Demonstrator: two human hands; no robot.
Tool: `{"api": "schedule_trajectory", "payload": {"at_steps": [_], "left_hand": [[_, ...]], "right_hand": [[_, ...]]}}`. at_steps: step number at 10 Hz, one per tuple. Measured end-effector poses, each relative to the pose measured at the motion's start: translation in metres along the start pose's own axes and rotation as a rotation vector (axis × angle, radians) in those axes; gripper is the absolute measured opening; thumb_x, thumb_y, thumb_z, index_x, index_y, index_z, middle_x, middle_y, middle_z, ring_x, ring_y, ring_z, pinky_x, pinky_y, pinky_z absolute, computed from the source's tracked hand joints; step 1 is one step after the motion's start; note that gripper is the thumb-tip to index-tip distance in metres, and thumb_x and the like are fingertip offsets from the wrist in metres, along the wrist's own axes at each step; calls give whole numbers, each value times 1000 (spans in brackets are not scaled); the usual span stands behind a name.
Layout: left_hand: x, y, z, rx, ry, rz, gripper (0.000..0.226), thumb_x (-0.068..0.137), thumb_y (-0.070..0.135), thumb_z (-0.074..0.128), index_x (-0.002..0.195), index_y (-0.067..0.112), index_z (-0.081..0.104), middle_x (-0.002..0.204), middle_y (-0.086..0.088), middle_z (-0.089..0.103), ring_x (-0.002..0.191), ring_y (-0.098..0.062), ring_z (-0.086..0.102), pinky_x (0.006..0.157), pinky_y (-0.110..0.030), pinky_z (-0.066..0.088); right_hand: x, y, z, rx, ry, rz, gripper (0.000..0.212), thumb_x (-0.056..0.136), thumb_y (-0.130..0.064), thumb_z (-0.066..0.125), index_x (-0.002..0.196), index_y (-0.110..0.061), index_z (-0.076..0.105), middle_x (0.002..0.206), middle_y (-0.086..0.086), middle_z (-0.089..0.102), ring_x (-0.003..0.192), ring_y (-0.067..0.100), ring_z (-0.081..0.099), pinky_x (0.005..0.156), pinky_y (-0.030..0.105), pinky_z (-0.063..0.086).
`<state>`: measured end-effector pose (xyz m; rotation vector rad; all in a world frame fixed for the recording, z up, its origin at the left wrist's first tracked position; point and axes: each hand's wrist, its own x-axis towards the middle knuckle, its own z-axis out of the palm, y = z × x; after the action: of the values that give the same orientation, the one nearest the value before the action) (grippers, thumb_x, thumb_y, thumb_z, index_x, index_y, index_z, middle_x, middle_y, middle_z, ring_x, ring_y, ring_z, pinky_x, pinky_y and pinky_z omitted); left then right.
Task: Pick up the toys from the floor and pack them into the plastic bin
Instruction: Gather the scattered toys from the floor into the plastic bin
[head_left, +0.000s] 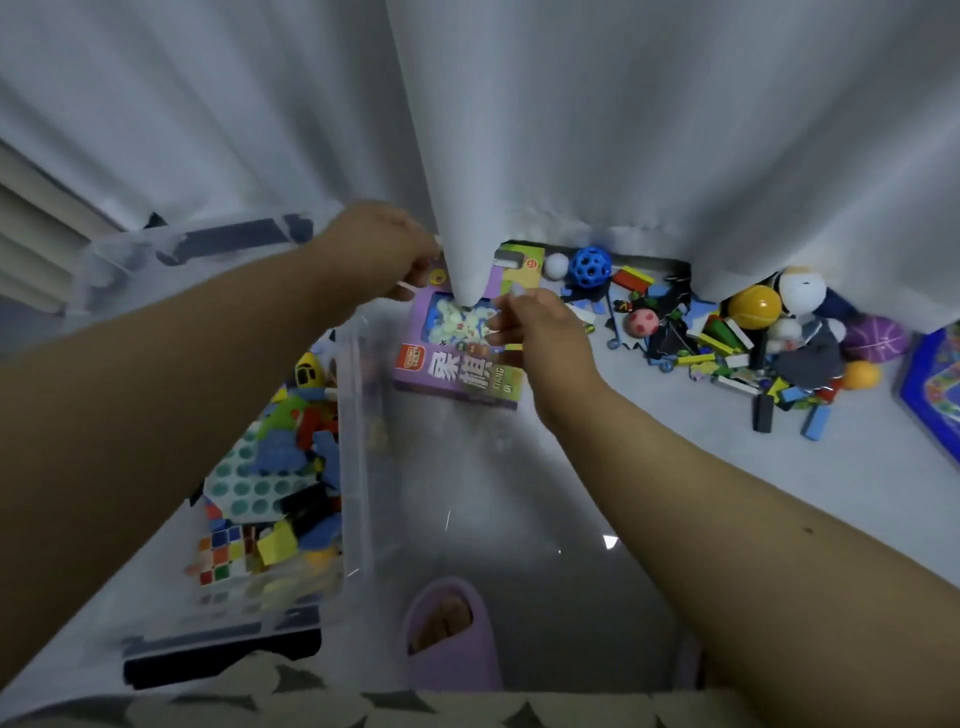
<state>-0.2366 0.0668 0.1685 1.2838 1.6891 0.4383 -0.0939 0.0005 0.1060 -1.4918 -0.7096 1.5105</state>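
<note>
Between both hands, purple toy box (460, 364)

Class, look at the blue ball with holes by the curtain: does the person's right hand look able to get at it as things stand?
Probably yes, but not at once. The blue ball with holes lies uncovered on the floor beyond the right hand, with no toy in between. That hand, though, is holding the purple box together with the left hand.

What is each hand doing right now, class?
Left hand: grips the purple toy box at its far corner.
Right hand: grips the same box's right edge.
</note>
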Motion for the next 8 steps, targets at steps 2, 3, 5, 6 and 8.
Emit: {"api": "schedule_trajectory", "payload": {"at_steps": [2,3,5,6,8], "left_hand": [[16,6,98,312,-264,10,16,91,15,54,102,6,61,106,-15,68,96,-29,68,86,-43,55],[39,-19,138,456,-325,43,32,91,18,56,119,2,57,118,-16,63,104,-30,63,90,-38,53],[68,-50,195,581,-306,117,48,91,29,57,129,2,46,124,-19,54,110,-32,54,89,-34,46],[87,-64,218,607,-261,124,49,90,28,58,130,5,45,128,-21,50,114,-33,51,89,-35,44],[106,-80,252,696,-197,131,49,95,20,49,140,11,34,140,-20,35,126,-34,42,100,-37,38]], "right_hand": [[53,38,-75,-213,213,118,10,94,-15,51,86,-9,53,78,10,59,65,22,54,61,32,50],[75,59,-102,-430,253,130,10,90,-19,50,82,-16,55,81,4,60,77,25,59,82,45,55],[111,83,-137,-831,169,118,34,87,-10,53,121,-12,54,120,8,57,104,26,55,81,30,43],[130,89,-137,-1023,98,38,46,84,-7,55,129,-12,51,128,13,52,116,30,50,92,35,42],[158,97,-134,-1419,-94,-135,51,86,-14,56,136,-12,44,134,15,44,122,35,39,97,43,41]]}}
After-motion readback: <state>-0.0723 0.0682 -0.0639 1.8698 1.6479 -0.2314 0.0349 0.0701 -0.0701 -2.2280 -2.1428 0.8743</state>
